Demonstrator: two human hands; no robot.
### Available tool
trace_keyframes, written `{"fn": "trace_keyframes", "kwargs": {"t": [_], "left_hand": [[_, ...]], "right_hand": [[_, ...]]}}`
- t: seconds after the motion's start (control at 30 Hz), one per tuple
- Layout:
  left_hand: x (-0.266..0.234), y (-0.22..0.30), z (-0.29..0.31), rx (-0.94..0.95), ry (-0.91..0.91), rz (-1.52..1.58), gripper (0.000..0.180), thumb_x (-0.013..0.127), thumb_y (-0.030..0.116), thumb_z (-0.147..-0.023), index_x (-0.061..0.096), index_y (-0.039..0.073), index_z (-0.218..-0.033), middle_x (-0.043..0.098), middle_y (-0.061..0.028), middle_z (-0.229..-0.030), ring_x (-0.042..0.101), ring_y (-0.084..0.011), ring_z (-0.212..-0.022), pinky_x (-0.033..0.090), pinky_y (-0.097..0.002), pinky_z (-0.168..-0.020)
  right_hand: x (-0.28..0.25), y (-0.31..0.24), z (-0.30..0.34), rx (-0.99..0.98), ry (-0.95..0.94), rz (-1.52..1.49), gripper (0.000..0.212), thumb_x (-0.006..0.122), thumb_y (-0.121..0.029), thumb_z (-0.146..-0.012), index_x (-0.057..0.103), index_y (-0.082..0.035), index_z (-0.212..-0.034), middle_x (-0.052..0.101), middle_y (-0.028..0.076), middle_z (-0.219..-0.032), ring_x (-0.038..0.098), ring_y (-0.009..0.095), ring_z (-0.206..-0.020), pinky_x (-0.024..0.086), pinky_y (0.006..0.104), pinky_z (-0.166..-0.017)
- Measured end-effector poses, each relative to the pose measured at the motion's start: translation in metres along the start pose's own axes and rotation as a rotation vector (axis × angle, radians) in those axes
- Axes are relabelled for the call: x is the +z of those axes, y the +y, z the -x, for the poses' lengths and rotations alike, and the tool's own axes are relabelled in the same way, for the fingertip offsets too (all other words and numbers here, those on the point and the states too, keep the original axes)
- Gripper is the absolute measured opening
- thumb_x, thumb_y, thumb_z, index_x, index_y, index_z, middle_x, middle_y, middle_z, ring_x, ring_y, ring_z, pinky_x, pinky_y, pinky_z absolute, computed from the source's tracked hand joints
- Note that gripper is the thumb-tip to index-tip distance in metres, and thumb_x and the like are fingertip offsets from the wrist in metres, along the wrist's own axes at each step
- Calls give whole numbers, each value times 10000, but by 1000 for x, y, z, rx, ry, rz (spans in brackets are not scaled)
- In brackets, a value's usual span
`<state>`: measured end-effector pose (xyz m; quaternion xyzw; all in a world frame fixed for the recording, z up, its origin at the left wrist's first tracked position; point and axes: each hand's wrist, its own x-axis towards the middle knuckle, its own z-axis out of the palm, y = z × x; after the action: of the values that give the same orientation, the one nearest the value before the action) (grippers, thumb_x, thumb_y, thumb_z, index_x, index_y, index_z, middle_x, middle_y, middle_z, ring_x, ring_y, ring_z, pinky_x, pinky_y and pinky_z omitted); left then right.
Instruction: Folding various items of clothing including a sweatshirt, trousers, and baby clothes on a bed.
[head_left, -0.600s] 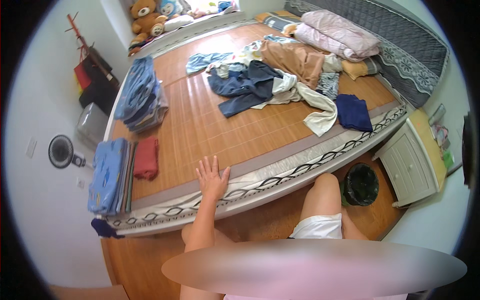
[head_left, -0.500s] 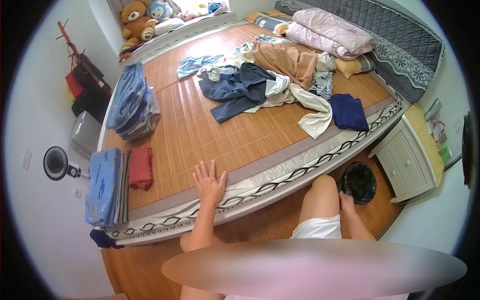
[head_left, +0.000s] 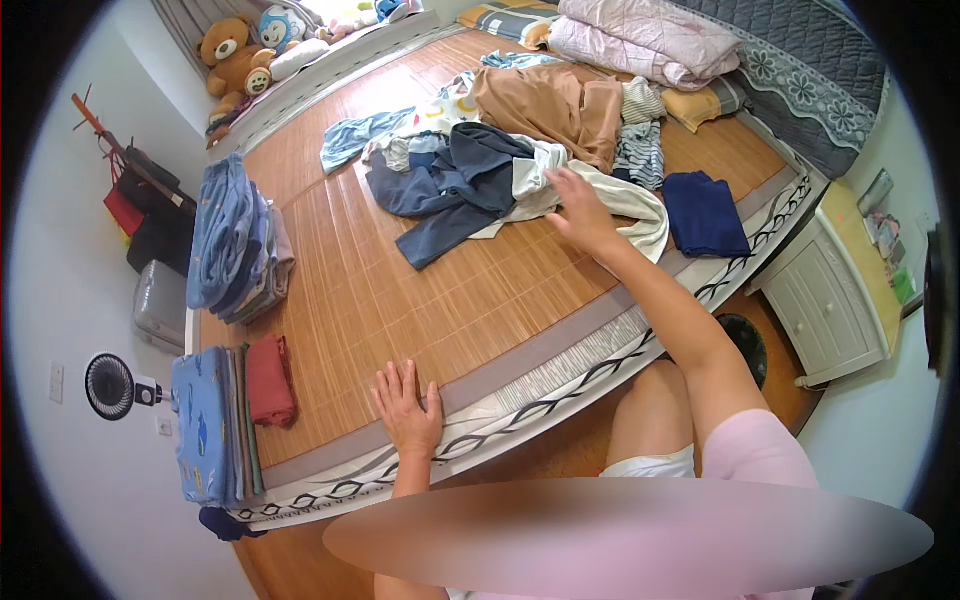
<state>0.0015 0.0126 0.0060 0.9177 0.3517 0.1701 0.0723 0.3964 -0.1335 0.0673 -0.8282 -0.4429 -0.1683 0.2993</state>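
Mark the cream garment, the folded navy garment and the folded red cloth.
Cream garment (head_left: 640, 205): head view, on its curved right end.
Folded navy garment (head_left: 705, 214): head view, middle of its top.
Folded red cloth (head_left: 271, 382): head view, middle of its top.

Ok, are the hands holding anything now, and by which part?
Left hand: nothing held, spread flat on the bed mat. Right hand: over the cream garment; whether its fingers grip it cannot be told.

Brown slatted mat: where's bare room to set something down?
Widest: the mat between the folded red cloth, crumpled dark blue garment and left hand. A smaller patch lies between the folded navy cloth and the orange pillow. Crowded: around the right hand, with the crumpled white garment and crumpled brown cloth.
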Motion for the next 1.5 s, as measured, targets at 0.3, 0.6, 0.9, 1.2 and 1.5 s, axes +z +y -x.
{"fn": "trace_keyframes", "kwargs": {"t": [0.3, 0.6, 0.9, 1.2, 1.5], "left_hand": [[5, 7, -1, -14, -21, -21, 568, 563, 356, -875, 460, 162, -1399, 320, -161, -1507, 250, -353, -1405, 146, -490, -1155], [4, -1, 0, 6, 12, 9, 548, 543, 355, -901, 451, 155, -1402, 334, -167, -1497, 257, -357, -1397, 144, -485, -1153], [5, -5, 4, 0, 52, 16, 552, 518, 396, -910, 452, 153, -1401, 343, -164, -1493, 254, -352, -1401, 158, -481, -1152], [6, -8, 5, -11, 63, 24, 563, 527, 405, -899, 457, 151, -1397, 348, -160, -1491, 256, -351, -1400, 160, -480, -1152], [0, -10, 13, 10, 127, 77, 546, 542, 398, -889, 489, 133, -1363, 391, -184, -1456, 299, -374, -1372, 175, -488, -1143]], "right_hand": [[78, -7, -82, 304, -284, 159, 555, 631, -478, -825, 492, -296, -1331, 555, 132, -1281, 524, 337, -1179, 329, 565, -997], [88, -166, 102, -250, -364, -282, 220, 660, -380, -810, 732, -180, -868, 671, 100, -874, 590, 297, -970, 345, 568, -916], [-84, -14, 124, -36, -445, 324, 295, 675, -382, -809, 712, -94, -858, 692, 116, -853, 629, 339, -845, 478, 428, -782], [-2, -112, 26, 39, -257, -202, 654, 670, -453, -814, 546, 4, -1265, 626, 201, -1145, 595, 347, -1073, 469, 409, -911], [-25, -236, -92, 421, -333, -1596, 271, 591, -215, -926, 616, -7, -1098, 674, 54, -1008, 642, 164, -876, 516, 318, -807]]}}
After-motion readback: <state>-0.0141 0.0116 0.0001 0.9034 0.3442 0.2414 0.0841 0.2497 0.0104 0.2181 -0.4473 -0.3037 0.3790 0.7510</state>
